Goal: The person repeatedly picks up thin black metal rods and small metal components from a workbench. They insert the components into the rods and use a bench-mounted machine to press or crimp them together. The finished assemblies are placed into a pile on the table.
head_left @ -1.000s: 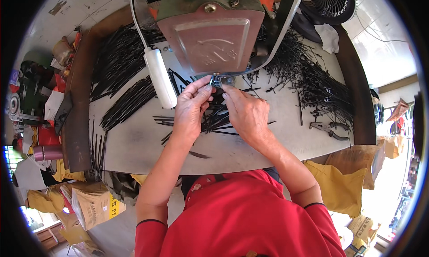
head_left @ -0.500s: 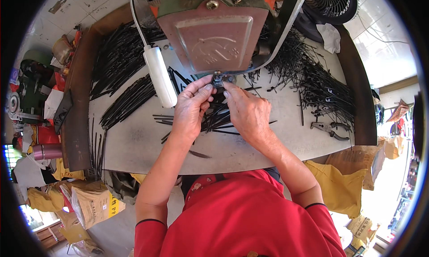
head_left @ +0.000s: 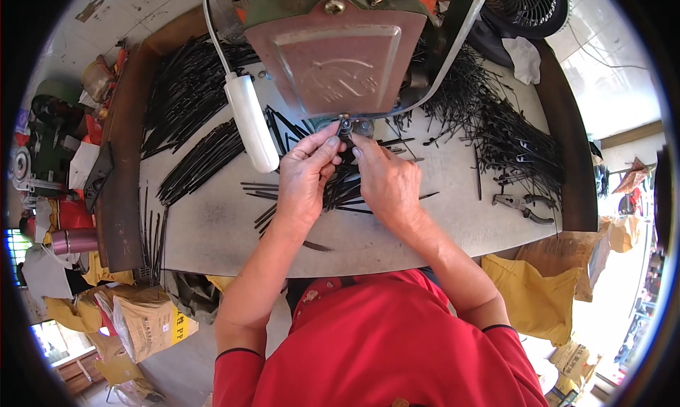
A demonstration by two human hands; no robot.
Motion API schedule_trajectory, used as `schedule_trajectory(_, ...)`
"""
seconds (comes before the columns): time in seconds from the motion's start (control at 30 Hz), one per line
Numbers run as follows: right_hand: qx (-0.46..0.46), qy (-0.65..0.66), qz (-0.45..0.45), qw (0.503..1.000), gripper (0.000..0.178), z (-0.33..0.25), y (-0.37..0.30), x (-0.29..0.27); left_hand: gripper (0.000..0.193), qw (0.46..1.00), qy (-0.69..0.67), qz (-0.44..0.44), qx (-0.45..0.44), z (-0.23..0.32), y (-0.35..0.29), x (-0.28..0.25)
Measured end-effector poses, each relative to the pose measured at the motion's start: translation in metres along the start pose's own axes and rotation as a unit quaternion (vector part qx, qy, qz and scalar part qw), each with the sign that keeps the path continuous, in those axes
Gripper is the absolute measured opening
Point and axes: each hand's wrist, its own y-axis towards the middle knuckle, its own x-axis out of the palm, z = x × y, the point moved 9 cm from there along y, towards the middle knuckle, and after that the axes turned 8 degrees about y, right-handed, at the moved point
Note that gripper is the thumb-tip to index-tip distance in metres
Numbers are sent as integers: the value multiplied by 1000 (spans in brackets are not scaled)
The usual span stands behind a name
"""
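Observation:
Both my hands are up at the small metal tooling beneath the reddish-brown front cover of a machine. My left hand is closed, thumb and index finger pinched together just left of the tooling. My right hand is closed too, its index fingertip at the right side of the same spot. Whatever lies between my fingers is too small and covered to make out. Under and between my hands, loose thin black rods lie on the pale metal tabletop.
Bundles of black rods lie on the left. A tangled heap of black pieces covers the right, with pliers in front. A white lamp-like bar hangs beside my left hand. A black fan stands far right.
My right hand has shifted slightly left, and its fingers are closer to my left hand's fingertips. My left hand has barely moved.

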Motion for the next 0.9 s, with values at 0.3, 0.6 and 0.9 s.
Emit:
schedule_trajectory(0.3, -25, 12, 20, 999, 31, -4, -4, 1, 29, 1000, -23, -7, -1, -2, -2, 2)
schedule_trajectory(0.6, -19, 25, 17, 999, 31, -1, 0, -3, 31, 1000, -4, -2, 11, -1, -3, 3)
schedule_trajectory(0.9, 15, 49, 3, 999, 28, 1, 1, -3, 30, 999, -37, 14, 4, -4, -8, 6)
